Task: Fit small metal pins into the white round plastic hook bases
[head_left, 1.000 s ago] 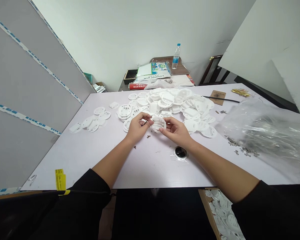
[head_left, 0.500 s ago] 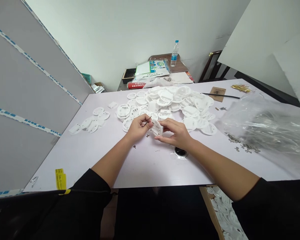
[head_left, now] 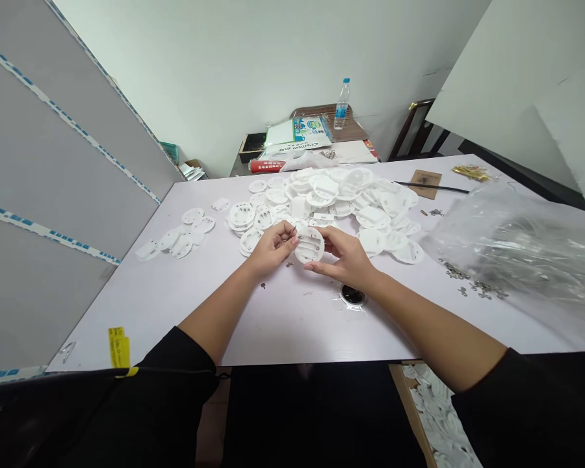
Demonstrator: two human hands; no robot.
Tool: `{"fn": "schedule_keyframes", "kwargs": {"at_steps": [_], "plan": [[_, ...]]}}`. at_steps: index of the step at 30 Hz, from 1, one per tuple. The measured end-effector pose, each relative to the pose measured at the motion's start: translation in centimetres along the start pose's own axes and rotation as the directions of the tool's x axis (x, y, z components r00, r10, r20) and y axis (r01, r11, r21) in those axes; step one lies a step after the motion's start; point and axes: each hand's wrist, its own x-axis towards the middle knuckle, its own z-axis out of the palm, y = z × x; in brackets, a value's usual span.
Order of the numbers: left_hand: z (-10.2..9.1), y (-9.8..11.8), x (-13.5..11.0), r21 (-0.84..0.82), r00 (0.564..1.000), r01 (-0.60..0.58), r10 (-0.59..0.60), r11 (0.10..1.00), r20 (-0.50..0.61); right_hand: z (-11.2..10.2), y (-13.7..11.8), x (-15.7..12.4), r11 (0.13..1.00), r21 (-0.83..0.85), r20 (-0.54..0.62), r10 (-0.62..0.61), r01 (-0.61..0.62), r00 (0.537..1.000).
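Observation:
Between my hands is a round white plastic disc with slots (head_left: 309, 245), tilted with its face toward me. My left hand (head_left: 273, 248) pinches its left edge, and a thin dark metal piece shows by my fingertips. My right hand (head_left: 346, 255) grips its right edge, thumb below the rim. Behind my hands spreads a large pile of similar white discs (head_left: 322, 195). A few small metal hooks (head_left: 288, 264) lie on the white table (head_left: 283, 325) just below my left hand.
A clear plastic bag of metal parts (head_left: 517, 247) lies at the right, with loose metal hooks (head_left: 472, 286) beside it. A round cable grommet (head_left: 353, 296) is set in the table. A cardboard box of white discs (head_left: 433, 416) sits below the front edge.
The disc has turned from nearly edge-on to face me more fully. My right hand has shifted its grip onto the disc's right edge.

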Motion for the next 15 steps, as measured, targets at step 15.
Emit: {"fn": "schedule_keyframes", "kwargs": {"at_steps": [15], "plan": [[-0.4, 0.5, -0.5, 0.768, 1.000, -0.027, 0.028, 0.640, 0.012, -0.8, 1.6, -0.1, 0.951, -0.299, 0.119, 0.114, -0.074, 0.986]]}}
